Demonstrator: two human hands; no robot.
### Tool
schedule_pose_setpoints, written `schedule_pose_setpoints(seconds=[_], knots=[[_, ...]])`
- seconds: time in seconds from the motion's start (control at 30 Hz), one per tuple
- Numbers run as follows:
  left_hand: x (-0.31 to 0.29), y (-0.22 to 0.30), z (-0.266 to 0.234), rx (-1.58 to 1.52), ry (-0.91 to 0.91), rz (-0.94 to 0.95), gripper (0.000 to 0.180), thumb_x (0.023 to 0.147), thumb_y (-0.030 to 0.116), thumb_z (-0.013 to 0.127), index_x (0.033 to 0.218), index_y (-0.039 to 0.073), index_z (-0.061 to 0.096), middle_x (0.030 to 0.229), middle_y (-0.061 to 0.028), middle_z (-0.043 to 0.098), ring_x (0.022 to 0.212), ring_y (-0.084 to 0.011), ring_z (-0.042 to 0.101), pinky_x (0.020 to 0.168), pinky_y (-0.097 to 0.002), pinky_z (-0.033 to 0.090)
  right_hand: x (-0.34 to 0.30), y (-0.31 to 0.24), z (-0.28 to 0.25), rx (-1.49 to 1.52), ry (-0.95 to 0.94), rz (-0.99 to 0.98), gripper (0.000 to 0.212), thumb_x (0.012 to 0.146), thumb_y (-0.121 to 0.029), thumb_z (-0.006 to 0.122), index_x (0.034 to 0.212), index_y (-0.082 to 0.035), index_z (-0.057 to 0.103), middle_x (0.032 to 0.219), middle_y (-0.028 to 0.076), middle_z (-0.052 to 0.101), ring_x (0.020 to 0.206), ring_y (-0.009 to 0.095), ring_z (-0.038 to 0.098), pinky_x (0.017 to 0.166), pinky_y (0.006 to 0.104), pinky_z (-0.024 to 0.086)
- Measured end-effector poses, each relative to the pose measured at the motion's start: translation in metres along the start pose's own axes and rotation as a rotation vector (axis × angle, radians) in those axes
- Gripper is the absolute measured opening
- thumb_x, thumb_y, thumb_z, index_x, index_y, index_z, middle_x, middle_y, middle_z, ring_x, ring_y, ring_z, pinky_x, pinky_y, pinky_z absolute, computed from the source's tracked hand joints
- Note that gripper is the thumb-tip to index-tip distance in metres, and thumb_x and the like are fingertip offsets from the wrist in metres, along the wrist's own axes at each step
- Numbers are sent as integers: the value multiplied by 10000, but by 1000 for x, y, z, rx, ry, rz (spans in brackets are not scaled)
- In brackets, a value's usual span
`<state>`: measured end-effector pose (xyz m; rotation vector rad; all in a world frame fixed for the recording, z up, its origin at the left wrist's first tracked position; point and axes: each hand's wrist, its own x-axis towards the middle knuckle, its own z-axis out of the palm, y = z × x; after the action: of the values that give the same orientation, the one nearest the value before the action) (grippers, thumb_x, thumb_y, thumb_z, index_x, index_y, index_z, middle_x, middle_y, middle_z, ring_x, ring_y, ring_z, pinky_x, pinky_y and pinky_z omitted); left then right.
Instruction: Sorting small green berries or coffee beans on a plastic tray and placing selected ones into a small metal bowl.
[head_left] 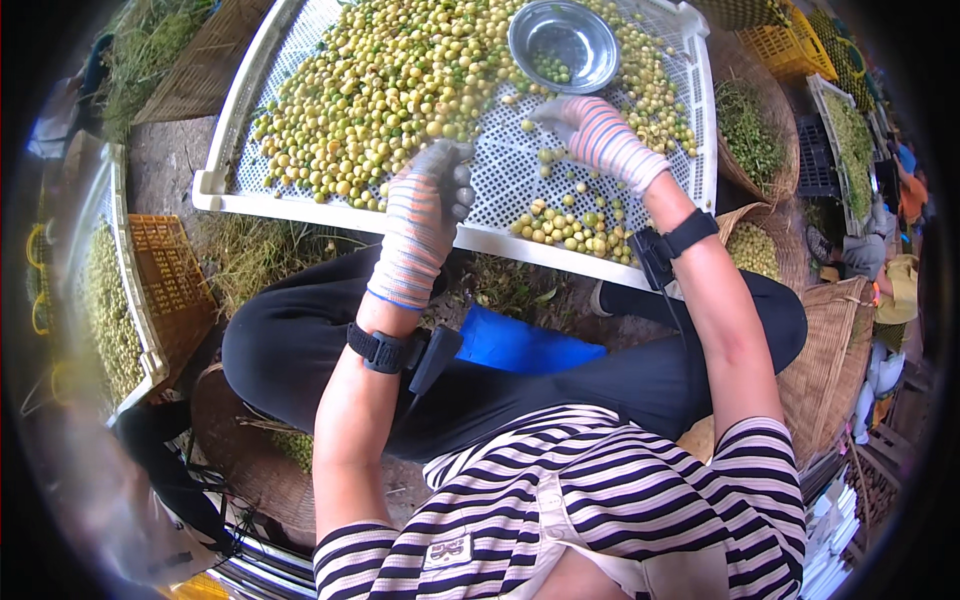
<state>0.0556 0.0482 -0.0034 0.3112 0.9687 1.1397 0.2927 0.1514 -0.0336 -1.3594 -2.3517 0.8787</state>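
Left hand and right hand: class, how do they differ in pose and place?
The left hand is curled at the near edge of the white tray, beside the big fruit pile; the right hand reaches farther in, fingers spread over scattered fruit, just below the metal bowl. Whether either holds fruit is unclear. Both wear striped gloves and black wrist straps.

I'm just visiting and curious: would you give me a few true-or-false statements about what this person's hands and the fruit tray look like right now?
1. Both hands wear striped gloves. True: left hand, right hand.
2. The metal bowl is full to the brim. False: only a few fruits lie in it.
3. The fruits lie on a white perforated tray. True.
4. The fruits are red. False: yellow-green.
5. The right hand grips the bowl. False: it reaches over the tray just below the bowl, apart from it.
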Motion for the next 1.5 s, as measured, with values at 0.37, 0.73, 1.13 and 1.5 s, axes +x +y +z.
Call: schedule_pose_setpoints(seconds=[0.37, 0.73, 1.13, 1.5], knots=[[3, -9, 2, 62, 13, -9, 272, 945, 275, 558, 985, 14, 623, 696, 20, 527, 541, -88, 483, 470, -202, 365, -25, 1, -9, -350, 100, 80, 260, 827, -111, 589, 1059, -103, 706, 1002, 144, 689, 964, 336, 647, 893, 422, 502], [5, -12, 5, 101, 13, -20, 249, 924, 255, 564, 966, 16, 622, 699, 15, 526, 540, -91, 478, 466, -213, 361, -8, -11, 13, -495, 115, -79, 258, 847, -239, 620, 1047, -91, 691, 1023, 163, 632, 974, 358, 612, 872, 431, 502], [4, -20, 8, 101, -27, -36, 280, 955, 287, 561, 970, 17, 632, 709, 13, 539, 541, -92, 490, 473, -213, 372, -119, -20, 16, -257, -214, -124, 87, 772, -138, 637, 826, -87, 682, 867, 107, 627, 884, 332, 591, 783, 452, 494], [6, -29, 18, 154, 15, -55, 265, 951, 260, 546, 960, 19, 654, 688, 23, 538, 523, -87, 489, 460, -213, 369, -82, 18, -38, -506, -222, 402, 208, 842, -217, 613, 949, -59, 694, 897, 189, 686, 886, 357, 664, 805, 460, 513]])
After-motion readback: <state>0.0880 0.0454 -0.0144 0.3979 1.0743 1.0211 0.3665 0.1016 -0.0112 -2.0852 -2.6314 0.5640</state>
